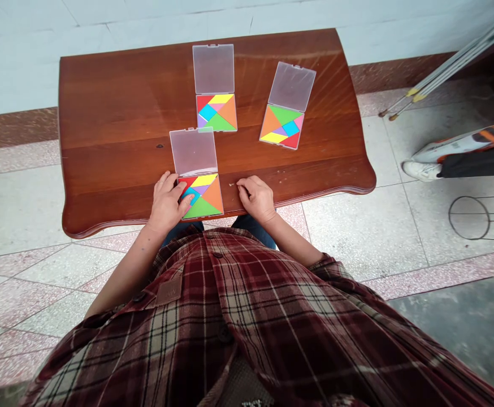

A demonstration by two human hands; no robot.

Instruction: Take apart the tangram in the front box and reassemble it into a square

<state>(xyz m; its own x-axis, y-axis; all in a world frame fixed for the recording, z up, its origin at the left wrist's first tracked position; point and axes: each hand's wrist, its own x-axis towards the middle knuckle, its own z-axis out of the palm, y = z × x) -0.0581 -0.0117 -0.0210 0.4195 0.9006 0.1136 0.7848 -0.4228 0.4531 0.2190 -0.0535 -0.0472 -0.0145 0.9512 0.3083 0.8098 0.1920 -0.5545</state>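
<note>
Nearest to me on the table lies an open tangram box [202, 199], its clear lid [194, 151] folded back away from me. Red, yellow, purple, blue, orange and green pieces fill its tray, with a bit of pink by my thumb. My left hand [169, 202] grips the box at its left side, thumb and index finger over the pieces there and partly hiding them. My right hand [256, 198] rests on the table near the front edge, right of the box and apart from it. Its fingers are curled in, and nothing shows in them.
A second open tangram box [217, 113] lies just behind the near one, and a third [281, 126] sits tilted at the right. All are on a brown wooden table [115, 124] against a wall. Crutches [446, 68] and another person's shoe [421, 170] are at the right.
</note>
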